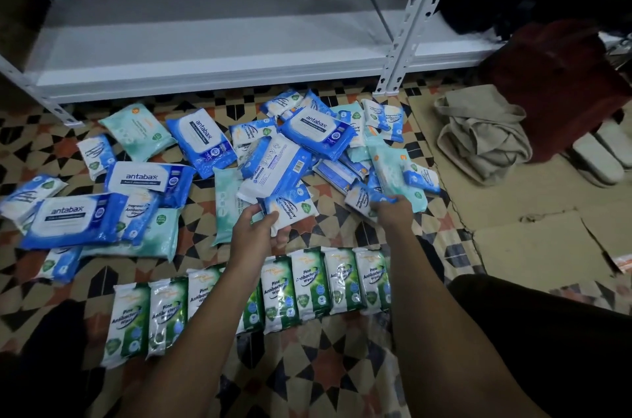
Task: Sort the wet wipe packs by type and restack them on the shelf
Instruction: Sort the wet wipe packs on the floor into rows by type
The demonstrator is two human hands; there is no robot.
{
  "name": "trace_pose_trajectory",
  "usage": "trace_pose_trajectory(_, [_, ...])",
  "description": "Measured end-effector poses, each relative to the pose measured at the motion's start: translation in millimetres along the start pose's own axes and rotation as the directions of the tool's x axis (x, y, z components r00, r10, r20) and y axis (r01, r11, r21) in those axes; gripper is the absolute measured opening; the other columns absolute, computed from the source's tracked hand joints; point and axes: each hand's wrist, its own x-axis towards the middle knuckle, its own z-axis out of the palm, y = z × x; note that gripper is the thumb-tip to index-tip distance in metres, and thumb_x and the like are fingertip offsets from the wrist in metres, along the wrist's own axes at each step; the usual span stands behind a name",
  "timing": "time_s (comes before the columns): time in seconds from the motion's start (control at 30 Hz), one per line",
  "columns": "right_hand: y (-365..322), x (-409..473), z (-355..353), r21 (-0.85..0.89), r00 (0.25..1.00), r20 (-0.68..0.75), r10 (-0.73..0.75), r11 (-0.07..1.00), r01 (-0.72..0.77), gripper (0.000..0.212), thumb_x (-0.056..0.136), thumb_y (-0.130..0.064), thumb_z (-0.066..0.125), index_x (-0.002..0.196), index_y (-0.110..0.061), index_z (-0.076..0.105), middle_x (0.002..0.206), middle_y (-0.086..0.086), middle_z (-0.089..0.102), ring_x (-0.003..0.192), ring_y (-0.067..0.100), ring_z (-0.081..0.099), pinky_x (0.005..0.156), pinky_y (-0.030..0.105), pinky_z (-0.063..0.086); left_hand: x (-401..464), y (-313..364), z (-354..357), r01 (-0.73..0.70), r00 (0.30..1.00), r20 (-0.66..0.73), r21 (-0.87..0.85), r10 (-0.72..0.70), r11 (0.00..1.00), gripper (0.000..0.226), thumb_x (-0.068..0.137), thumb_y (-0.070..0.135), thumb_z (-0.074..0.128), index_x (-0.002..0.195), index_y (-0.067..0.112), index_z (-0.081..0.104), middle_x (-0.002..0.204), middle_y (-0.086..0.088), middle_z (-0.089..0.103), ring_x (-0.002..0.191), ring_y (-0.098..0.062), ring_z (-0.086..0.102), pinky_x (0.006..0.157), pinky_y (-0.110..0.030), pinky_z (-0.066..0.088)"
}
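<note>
Wet wipe packs lie scattered on the patterned floor in front of a white metal shelf (212,51). My left hand (258,233) grips a small blue fragrance-free pack (290,209). My right hand (393,212) pinches another small blue pack (366,197) at the edge of the mixed pile (307,147). Large blue antabax packs (68,216) and pale teal packs (136,130) lie to the left. A neat row of several green pine packs (307,284) runs across the floor under my forearms.
Flattened cardboard (513,209) covers the floor at the right. On it sit a beige cloth bag (485,133), a dark red bag (554,75) and white slippers (602,161). The shelf's bottom board holds nothing.
</note>
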Motion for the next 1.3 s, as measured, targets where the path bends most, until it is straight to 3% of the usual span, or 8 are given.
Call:
trace_pose_trajectory(0.17, [0, -10, 1, -0.002, 0.999, -0.045, 0.012, 1.000, -0.012, 0.030, 0.073, -0.011, 0.082, 0.092, -0.009, 0.058, 0.098, 0.014, 0.065, 0.085, 0.028, 0.063, 0.072, 0.036, 0.055, -1, -4, 7, 0.002, 1.000, 0.012, 0.036, -0.002, 0.999, 0.018, 0.098, 0.018, 0.064, 0.107, 0.033, 0.062, 0.117, -0.009, 0.072, 0.084, -0.035, 0.076, 0.098, -0.057, 0.053])
trace_pose_trajectory(0.3, [-1, -12, -8, -0.290, 0.995, 0.054, 0.080, 0.955, -0.061, 0.031, 0.078, -0.016, 0.082, 0.093, 0.000, 0.060, 0.085, 0.012, 0.061, 0.070, 0.025, 0.059, 0.049, 0.025, 0.042, 0, -7, 11, -0.010, 1.000, 0.011, 0.061, 0.009, 0.998, 0.018, 0.098, 0.019, 0.064, 0.107, 0.034, 0.063, 0.117, -0.007, 0.072, 0.079, -0.032, 0.074, 0.094, -0.056, 0.055])
trace_pose_trajectory(0.43, [10, -11, -11, -0.453, 0.991, 0.030, 0.128, 0.886, -0.101, 0.048, 0.082, -0.021, 0.079, 0.118, -0.001, 0.057, 0.119, 0.016, 0.061, 0.100, 0.032, 0.065, 0.076, 0.039, 0.055, -1, -9, 14, -0.018, 1.000, 0.025, 0.082, 0.016, 0.996, 0.031, 0.099, 0.021, 0.064, 0.129, 0.024, 0.061, 0.110, 0.000, 0.074, 0.084, -0.036, 0.073, 0.091, -0.054, 0.057])
trace_pose_trajectory(0.53, [16, -7, -10, -0.535, 0.986, 0.054, 0.156, 0.839, -0.104, 0.053, 0.079, -0.027, 0.081, 0.121, -0.003, 0.059, 0.122, 0.014, 0.062, 0.108, 0.033, 0.063, 0.093, 0.045, 0.053, -2, -10, 16, -0.010, 1.000, 0.027, 0.076, 0.008, 0.997, 0.040, 0.099, 0.021, 0.064, 0.138, 0.020, 0.056, 0.114, 0.000, 0.072, 0.082, -0.033, 0.073, 0.088, -0.050, 0.059])
trace_pose_trajectory(0.67, [16, -10, -6, -0.528, 0.987, 0.052, 0.153, 0.843, -0.103, 0.048, 0.075, -0.028, 0.078, 0.114, -0.006, 0.062, 0.117, 0.012, 0.065, 0.103, 0.033, 0.065, 0.094, 0.046, 0.054, -4, -10, 19, -0.008, 0.999, 0.033, 0.061, 0.006, 0.998, 0.028, 0.101, 0.016, 0.061, 0.128, 0.020, 0.060, 0.104, 0.007, 0.069, 0.082, -0.027, 0.072, 0.078, -0.042, 0.061])
trace_pose_trajectory(0.83, [-7, -16, -2, -0.450, 0.993, -0.078, -0.085, 0.892, 0.041, 0.029, 0.092, -0.015, 0.060, 0.118, -0.003, 0.062, 0.120, 0.017, 0.065, 0.109, 0.036, 0.064, 0.087, 0.041, 0.054, -8, -7, 21, -0.006, 0.999, 0.048, 0.042, 0.004, 0.999, 0.020, 0.102, 0.013, 0.059, 0.102, 0.033, 0.061, 0.107, 0.008, 0.066, 0.087, -0.022, 0.074, 0.063, -0.027, 0.060])
trace_pose_trajectory(1.13, [-7, -17, 31, -0.382, 0.975, -0.009, -0.224, 0.902, 0.203, 0.025, 0.094, -0.010, 0.056, 0.113, -0.007, 0.071, 0.109, 0.016, 0.070, 0.095, 0.034, 0.068, 0.081, 0.040, 0.058, -3, -15, 21, 0.021, 0.999, 0.034, 0.012, -0.021, 1.000, 0.023, 0.103, 0.012, 0.056, 0.122, 0.025, 0.055, 0.107, 0.011, 0.062, 0.082, -0.017, 0.073, 0.057, -0.019, 0.056])
trace_pose_trajectory(1.3, [-4, -1, 44, -0.478, 0.981, -0.014, -0.191, 0.864, 0.161, 0.037, 0.099, -0.026, 0.055, 0.130, -0.007, 0.057, 0.129, 0.020, 0.055, 0.113, 0.036, 0.059, 0.094, 0.051, 0.054, 5, -16, 19, 0.030, 0.999, 0.020, 0.007, -0.030, 1.000, 0.021, 0.103, 0.013, 0.056, 0.116, 0.029, 0.057, 0.105, 0.012, 0.062, 0.087, -0.018, 0.072, 0.059, -0.025, 0.058])
